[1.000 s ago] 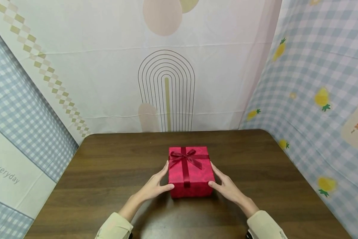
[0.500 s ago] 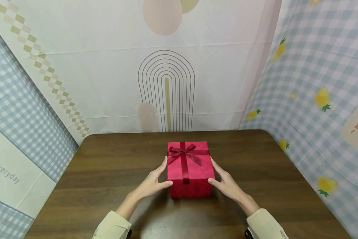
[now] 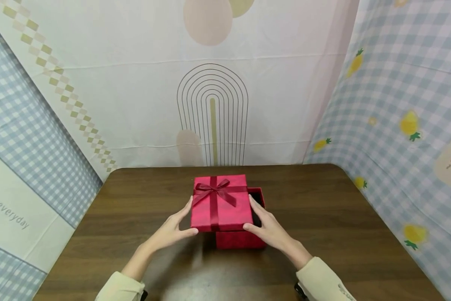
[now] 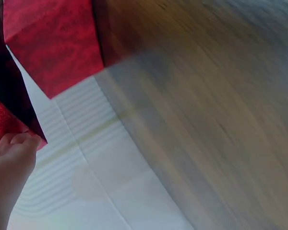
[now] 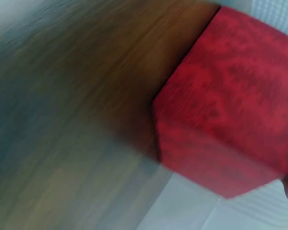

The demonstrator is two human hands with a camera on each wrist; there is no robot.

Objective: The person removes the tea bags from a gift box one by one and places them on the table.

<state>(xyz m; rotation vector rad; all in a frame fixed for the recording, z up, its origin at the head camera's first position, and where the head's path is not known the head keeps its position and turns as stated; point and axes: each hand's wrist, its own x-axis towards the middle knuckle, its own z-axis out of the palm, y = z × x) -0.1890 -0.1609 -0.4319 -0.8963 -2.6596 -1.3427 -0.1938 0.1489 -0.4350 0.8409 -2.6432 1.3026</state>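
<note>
Lid [image 3: 220, 202] of a red gift box, with a dark red ribbon and bow [image 3: 214, 191] on top, is up in the air, just above the box [image 3: 242, 238] and a bit to the left of it. Two hands hold it. The left hand [image 3: 170, 230] is on the left side of the lid, with its fingers straight along the edge and its thumb curled under the near corner. The right hand [image 3: 268, 228] is on the right side in the same way, with fingers lying along the edge and the thumb at the near corner. Both hands pinch the lid between thumb and fingers.

The box sits on the brown wood table [image 3: 342, 234], near the middle. Its dark inside shows at the far right corner, past the lid. In the left wrist view the box [image 4: 53, 43] is at the top left and the hand's fingertips [image 4: 14, 141] touch a red edge. In the right wrist view the box [image 5: 230, 120] is blurry but close.

Cream sleeves [image 3: 319, 278] cover both arms. Behind the table hangs a pale cloth with an arch drawing [image 3: 212, 117]. A blue check cloth with yellow fruit [image 3: 398, 104] hangs on the right
</note>
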